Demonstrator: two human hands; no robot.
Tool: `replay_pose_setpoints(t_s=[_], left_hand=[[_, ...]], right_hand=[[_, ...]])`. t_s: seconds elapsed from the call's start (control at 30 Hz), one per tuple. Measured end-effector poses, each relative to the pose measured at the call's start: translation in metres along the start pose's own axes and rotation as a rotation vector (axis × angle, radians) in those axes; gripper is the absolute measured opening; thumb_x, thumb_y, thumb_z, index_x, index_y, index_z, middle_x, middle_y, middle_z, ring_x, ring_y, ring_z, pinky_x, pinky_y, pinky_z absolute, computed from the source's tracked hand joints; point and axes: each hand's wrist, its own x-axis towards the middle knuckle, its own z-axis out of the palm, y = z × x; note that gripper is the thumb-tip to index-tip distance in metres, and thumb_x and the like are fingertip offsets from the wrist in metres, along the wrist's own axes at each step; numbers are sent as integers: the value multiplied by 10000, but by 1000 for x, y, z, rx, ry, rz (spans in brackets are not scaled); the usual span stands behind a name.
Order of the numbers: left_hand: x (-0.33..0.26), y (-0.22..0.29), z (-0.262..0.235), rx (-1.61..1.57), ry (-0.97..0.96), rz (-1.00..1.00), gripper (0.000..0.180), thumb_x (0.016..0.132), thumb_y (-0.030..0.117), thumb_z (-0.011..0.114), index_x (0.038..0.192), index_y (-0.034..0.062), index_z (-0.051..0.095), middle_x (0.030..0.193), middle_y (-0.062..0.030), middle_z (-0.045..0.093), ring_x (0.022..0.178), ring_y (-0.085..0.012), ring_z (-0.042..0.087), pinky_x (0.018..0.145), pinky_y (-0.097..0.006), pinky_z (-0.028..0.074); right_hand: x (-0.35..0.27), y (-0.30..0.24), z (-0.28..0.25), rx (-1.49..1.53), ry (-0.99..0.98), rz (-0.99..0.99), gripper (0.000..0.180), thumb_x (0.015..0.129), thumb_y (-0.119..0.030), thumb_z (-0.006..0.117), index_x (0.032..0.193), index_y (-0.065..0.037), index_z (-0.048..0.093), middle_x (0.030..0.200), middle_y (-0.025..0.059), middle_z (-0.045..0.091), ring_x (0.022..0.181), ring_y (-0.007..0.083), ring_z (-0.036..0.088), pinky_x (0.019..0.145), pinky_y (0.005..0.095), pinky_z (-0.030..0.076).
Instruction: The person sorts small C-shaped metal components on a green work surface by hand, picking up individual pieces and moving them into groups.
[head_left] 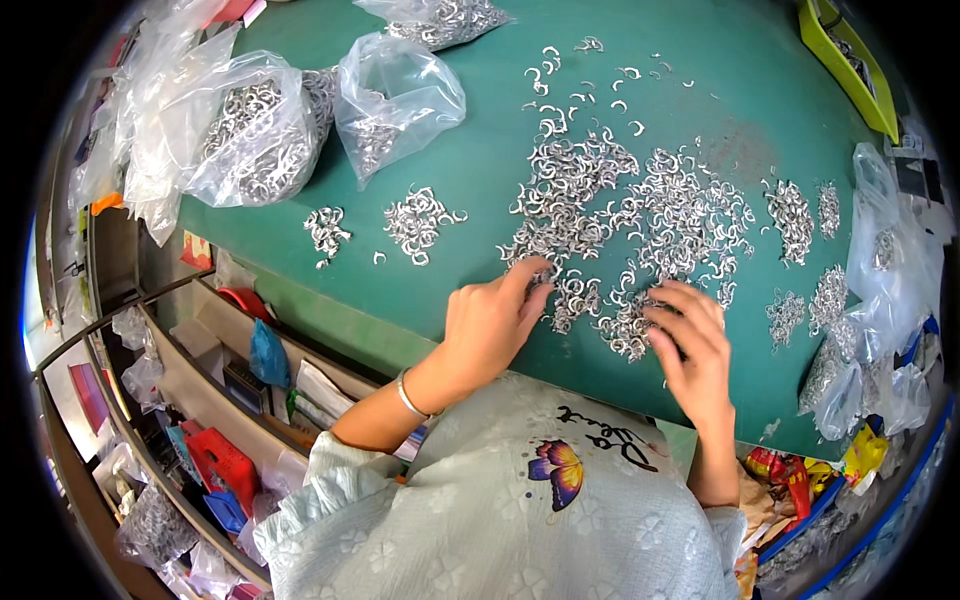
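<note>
Nearest the camera was a pale top (440, 520) with a bright butterfly (556, 474) on it. Past it, two bare hands worked on a green surface (480, 150). Lots of little silver pieces (570, 205), bent like small moons, lay there in loose heaps, with the biggest heaps just past the hands. The left hand (490, 322) was at the near left edge of the heaps, its thumb and first finger curved and a little apart. The right hand (697, 350) was over a small pile, its fingers bent and spread. Whether either hand pressed on the pieces under its tips could not be told. Each piece looked very light, but a full bag would likely be heavy. They seemed hard and stiff, not easy to break, and maybe slippery because they shone. Their hooked shape could make them catch on each other. A good way to hold one would be to pinch its round middle with two fingers. For many, a cupped hand would be best.
</note>
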Motion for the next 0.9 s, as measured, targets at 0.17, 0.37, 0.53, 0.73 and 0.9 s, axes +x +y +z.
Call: replay_pose_setpoints(t_s=[0.17,0.37,0.53,0.73,0.9], left_hand=[[8,12,13,-102,-74,164,148,802,75,668,948,73,641,562,-94,568,444,-208,543,421,-320,408],[14,16,4,-184,-89,81,141,803,24,656,940,52,669,601,-117,588,446,-175,530,432,-283,405],[11,13,3,-194,-106,36,167,810,20,651,971,53,679,593,-129,573,436,-162,498,432,-270,393],[11,13,0,-203,-75,38,164,801,21,661,959,57,683,571,-118,557,423,-157,470,427,-281,382],[19,7,-7,-207,-14,20,156,801,17,661,953,48,678,525,-81,468,425,-113,379,414,-268,324]], right_hand=[[17,15,-1,-52,312,184,180,769,10,650,947,-17,653,950,98,617,886,246,563,781,326,428],[44,17,20,-292,270,42,178,749,-52,684,922,-50,643,989,53,569,918,236,500,788,351,360],[56,9,28,-453,237,70,154,731,-114,709,850,-61,627,936,41,521,904,232,468,805,379,326],[62,2,28,-541,234,66,121,728,-97,697,795,-54,606,897,51,520,890,228,471,811,392,322],[61,2,30,-490,322,100,104,720,-58,681,786,-57,601,882,66,550,866,236,487,819,389,313]])
